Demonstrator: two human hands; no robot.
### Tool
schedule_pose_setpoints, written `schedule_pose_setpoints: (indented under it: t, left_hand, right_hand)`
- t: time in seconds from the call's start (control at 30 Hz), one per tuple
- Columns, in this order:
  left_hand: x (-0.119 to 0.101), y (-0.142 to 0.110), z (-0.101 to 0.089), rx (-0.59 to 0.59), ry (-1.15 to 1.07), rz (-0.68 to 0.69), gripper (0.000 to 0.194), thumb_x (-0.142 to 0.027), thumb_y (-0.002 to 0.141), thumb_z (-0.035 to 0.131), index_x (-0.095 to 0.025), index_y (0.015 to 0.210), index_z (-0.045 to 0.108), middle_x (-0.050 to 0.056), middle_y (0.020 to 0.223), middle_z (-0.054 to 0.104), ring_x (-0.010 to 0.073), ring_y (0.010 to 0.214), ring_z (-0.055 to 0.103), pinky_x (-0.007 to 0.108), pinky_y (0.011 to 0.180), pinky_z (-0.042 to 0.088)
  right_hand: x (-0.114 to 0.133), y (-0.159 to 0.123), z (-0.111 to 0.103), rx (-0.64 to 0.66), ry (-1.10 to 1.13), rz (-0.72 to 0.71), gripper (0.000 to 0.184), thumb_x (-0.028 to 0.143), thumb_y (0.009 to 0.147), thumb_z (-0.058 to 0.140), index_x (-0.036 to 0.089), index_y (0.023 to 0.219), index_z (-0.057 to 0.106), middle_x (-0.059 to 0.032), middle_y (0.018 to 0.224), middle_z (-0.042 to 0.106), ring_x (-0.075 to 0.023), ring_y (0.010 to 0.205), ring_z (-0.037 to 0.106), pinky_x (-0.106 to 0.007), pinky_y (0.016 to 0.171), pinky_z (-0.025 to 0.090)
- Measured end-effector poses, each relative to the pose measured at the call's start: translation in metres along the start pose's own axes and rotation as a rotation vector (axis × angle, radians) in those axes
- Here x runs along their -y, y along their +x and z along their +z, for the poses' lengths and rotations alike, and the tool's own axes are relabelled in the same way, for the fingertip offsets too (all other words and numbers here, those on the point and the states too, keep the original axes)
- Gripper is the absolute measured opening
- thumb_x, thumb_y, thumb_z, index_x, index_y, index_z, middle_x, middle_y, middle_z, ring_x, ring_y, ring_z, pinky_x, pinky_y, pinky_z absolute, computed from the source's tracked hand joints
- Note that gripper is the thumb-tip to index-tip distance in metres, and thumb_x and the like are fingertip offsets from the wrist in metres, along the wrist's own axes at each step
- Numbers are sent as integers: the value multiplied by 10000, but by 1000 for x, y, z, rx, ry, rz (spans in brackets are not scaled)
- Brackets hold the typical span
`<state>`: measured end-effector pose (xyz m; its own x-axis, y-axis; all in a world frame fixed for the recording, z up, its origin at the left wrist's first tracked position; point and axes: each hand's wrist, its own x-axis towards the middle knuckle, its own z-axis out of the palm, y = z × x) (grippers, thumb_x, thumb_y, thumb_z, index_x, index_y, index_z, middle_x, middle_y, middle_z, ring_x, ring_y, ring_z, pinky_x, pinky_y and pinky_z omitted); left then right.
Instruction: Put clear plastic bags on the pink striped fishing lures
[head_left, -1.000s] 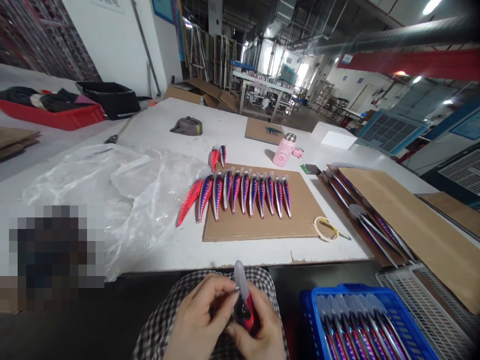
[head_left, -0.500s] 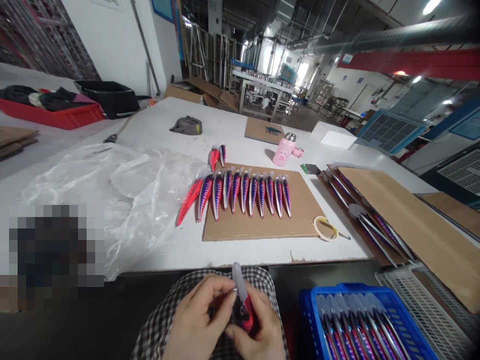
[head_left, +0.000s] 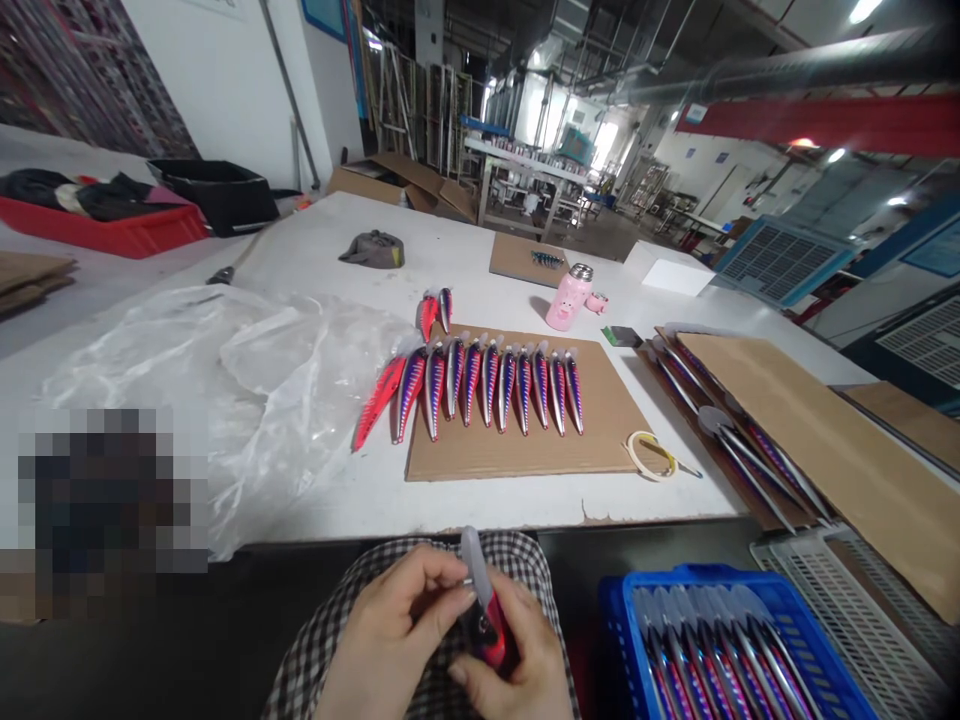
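Red fishing lure (head_left: 489, 640) with clear plastic lip, clamped between curled fingers of left hand (head_left: 394, 630) and right hand (head_left: 521, 665) above checked cloth (head_left: 307, 680), exact grip hard to see; purple-striped lures (head_left: 490, 392) lined up on brown cardboard sheet (head_left: 495, 460), more in blue plastic crate (head_left: 720, 572).

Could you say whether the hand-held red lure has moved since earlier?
Yes, the red lure has tipped slightly left, away from the blue crate.

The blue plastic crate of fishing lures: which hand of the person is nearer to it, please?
Right. The right hand is just left of the blue plastic crate, not touching it. The left hand is farther left, beyond the red fishing lure both hands hold.
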<state>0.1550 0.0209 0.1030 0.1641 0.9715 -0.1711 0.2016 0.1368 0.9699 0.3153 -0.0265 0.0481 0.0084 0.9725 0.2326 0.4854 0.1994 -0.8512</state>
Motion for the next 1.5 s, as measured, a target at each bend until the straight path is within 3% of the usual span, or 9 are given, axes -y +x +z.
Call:
schedule_pose_setpoints:
  t: [0.17,0.33,0.47,0.6,0.77,1.1,1.37,1.5]
  left_hand:
    - [1,0,-2,23,-16,48,32,-265,790,651,-234,793,661,-23,731,673,158,687,657,229,661,533]
    - [-1,-3,-2,-66,186,267,64,-258,827,650,-282,787,693,-43,817,653,123,733,655,184,708,516]
    - [1,-6,-1,-65,302,314,91,-270,862,621,-314,826,692,-60,821,664,119,773,663,175,735,506]
    - [-1,-6,-2,-40,345,282,117,-300,885,581,-301,825,681,-56,805,676,131,752,664,199,717,504]
    - [-12,-5,-1,11,339,187,166,-253,866,540,-242,723,624,-44,678,653,138,610,624,214,601,476]
    - [-11,-5,3,-48,275,173,167,-208,808,525,-223,644,549,-45,577,568,137,530,547,217,533,420]
    - [-5,-5,5,-2,-42,59,93,-302,865,514,-228,839,566,-20,716,664,172,664,636,268,663,492]
    - [0,-5,7,-35,-141,42,78,-296,883,491,-232,881,535,-13,756,674,179,715,644,288,707,491]
  right_hand:
    - [-1,1,1,-19,24,-52,861,32,509,745,347,1290,565,27,1152,720,-232,1009,687,-299,908,533]
    - [-4,2,4,-41,17,-61,867,14,495,730,343,1282,576,20,1151,724,-235,1018,685,-299,912,538]
    - [-7,1,-1,-31,-37,-92,841,58,540,779,326,1308,564,9,1178,719,-232,1039,687,-288,933,540]
    - [-6,-1,-4,-7,-50,-66,830,54,573,798,325,1318,554,14,1210,708,-219,1080,674,-272,976,515]
    - [-10,-3,-5,-14,-67,-36,797,104,597,825,329,1312,556,2,1195,713,-251,1078,674,-333,962,539]
    - [-12,3,-12,100,-133,-176,834,192,684,844,356,1392,435,-26,1229,692,-257,1093,674,-379,971,544]
    - [-8,3,-3,-24,-72,-163,895,78,513,848,316,1318,538,-45,1145,736,-291,990,715,-414,891,586]
    - [-6,4,-3,46,-22,-107,853,91,504,844,290,1293,590,-51,1143,742,-282,999,713,-361,874,590]
